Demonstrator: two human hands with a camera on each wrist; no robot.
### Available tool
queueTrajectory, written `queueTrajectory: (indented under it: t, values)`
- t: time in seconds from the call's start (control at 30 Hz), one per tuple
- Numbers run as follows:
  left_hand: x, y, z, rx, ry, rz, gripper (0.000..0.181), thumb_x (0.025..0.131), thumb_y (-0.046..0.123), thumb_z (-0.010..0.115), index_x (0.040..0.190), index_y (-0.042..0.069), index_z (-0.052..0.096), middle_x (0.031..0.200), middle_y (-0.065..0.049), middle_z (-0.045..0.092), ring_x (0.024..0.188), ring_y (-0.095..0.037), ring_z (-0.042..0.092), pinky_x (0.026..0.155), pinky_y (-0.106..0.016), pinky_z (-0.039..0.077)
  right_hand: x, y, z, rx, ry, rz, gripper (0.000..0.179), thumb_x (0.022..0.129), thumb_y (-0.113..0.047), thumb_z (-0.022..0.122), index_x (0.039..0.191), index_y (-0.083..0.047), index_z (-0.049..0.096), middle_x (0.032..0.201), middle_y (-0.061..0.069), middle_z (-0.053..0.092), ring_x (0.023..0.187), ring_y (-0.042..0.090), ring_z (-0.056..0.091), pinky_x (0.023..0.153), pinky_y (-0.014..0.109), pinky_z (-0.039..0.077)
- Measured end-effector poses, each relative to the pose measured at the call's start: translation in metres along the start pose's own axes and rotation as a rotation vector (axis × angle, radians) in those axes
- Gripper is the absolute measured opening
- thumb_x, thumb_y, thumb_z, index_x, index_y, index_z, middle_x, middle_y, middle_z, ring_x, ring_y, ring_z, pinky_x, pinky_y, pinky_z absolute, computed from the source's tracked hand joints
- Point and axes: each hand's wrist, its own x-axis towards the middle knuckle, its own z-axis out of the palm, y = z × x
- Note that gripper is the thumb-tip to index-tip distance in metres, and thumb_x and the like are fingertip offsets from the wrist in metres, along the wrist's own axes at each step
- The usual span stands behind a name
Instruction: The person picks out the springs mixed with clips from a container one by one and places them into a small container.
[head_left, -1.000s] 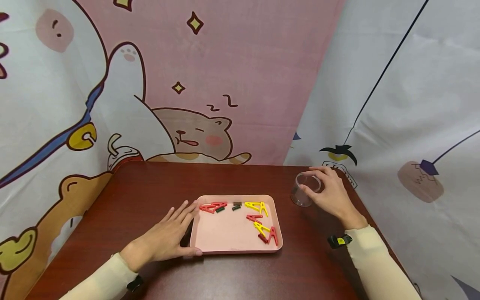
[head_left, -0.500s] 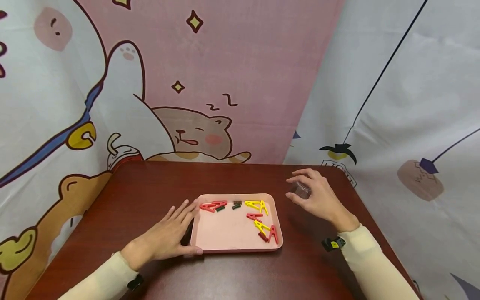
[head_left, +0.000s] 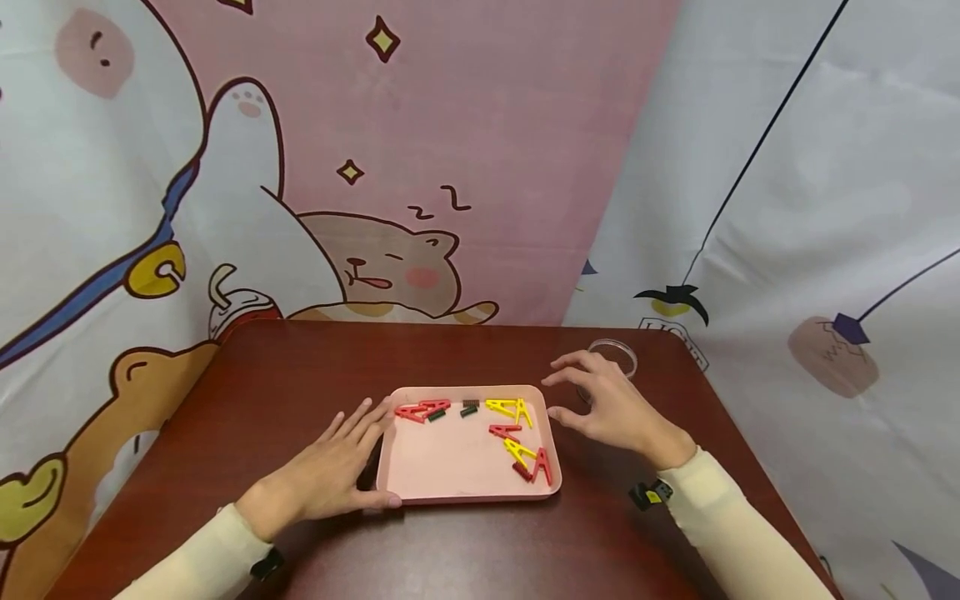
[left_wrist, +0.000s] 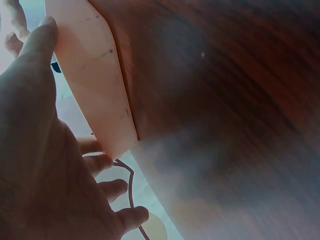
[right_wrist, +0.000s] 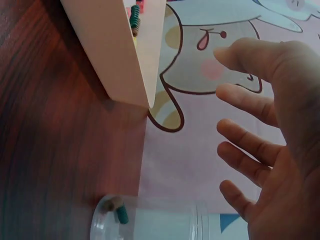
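Note:
My left hand (head_left: 326, 471) rests against the left side of a pink tray (head_left: 442, 462), fingers straight and thumb at its near corner. In the left wrist view the thumb and fingertips lie along the tray's wall (left_wrist: 97, 75). My right hand (head_left: 618, 412) hovers beside the tray's right edge, fingers spread and nothing between them. Inside the tray lie several A-shaped red clips (head_left: 542, 465) and yellow clips (head_left: 519, 452), with dark springs (head_left: 469, 411) and a dark red spring (head_left: 522, 472). Behind the right hand stands a clear cup (head_left: 632, 360), partly hidden; a green spring (right_wrist: 122, 214) shows in it.
The brown tabletop (head_left: 480, 550) extends around the tray to the printed cartoon cloth (head_left: 517, 167) behind it. More cloth (head_left: 825, 167) hangs along the table's right side.
My right hand has come off the cup and moved left to the tray's right edge. The left hand keeps its place on the tray. The head view has shifted slightly.

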Motion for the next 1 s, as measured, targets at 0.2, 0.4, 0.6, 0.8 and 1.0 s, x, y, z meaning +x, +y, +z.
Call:
queueTrajectory:
  t: [0.2,0.4,0.6,0.8,1.0]
  values:
    - [-0.001,0.0,0.001,-0.015,0.001,0.003,0.133,0.094,0.096,0.067,0.182,0.001,0.035,0.194,-0.018,0.03,0.179,-0.053,0.028,0.136,-0.081,0.035,0.004,-0.01,0.006,0.016,-0.058,-0.055,0.045,0.091,-0.028,0.099,0.134,-0.026,0.086,0.152,0.005,0.073,0.144,0.029,0.065,0.125,0.08,0.046]
    - [-0.003,0.0,0.003,-0.031,-0.005,-0.001,0.131,0.095,0.093,0.07,0.182,0.001,0.034,0.195,-0.017,0.027,0.179,-0.054,0.028,0.136,-0.082,0.033,0.01,-0.018,0.015,-0.011,-0.109,-0.135,0.04,0.092,-0.035,0.099,0.13,-0.028,0.086,0.146,-0.001,0.074,0.141,0.025,0.066,0.121,0.069,0.053]
    - [-0.003,0.0,0.003,-0.025,0.001,0.004,0.131,0.095,0.094,0.069,0.182,0.001,0.035,0.194,-0.017,0.029,0.179,-0.054,0.028,0.136,-0.081,0.034,0.015,-0.028,0.02,-0.008,-0.185,-0.203,0.04,0.093,-0.037,0.099,0.13,-0.026,0.087,0.145,0.003,0.075,0.137,0.024,0.067,0.117,0.062,0.054]
    - [-0.002,-0.001,0.003,-0.028,-0.008,0.0,0.133,0.095,0.096,0.066,0.183,0.002,0.033,0.195,-0.018,0.026,0.179,-0.054,0.028,0.136,-0.081,0.034,0.02,-0.039,0.023,-0.023,-0.316,-0.219,0.037,0.096,-0.036,0.095,0.13,-0.026,0.087,0.146,0.0,0.074,0.14,0.025,0.066,0.118,0.059,0.054]
    - [-0.001,-0.002,0.001,-0.023,-0.012,-0.002,0.134,0.095,0.097,0.064,0.183,0.002,0.033,0.195,-0.016,0.026,0.18,-0.053,0.026,0.137,-0.081,0.033,0.027,-0.048,0.025,-0.038,-0.434,-0.224,0.04,0.094,-0.038,0.096,0.132,-0.03,0.087,0.151,-0.001,0.071,0.147,0.027,0.06,0.122,0.059,0.05]
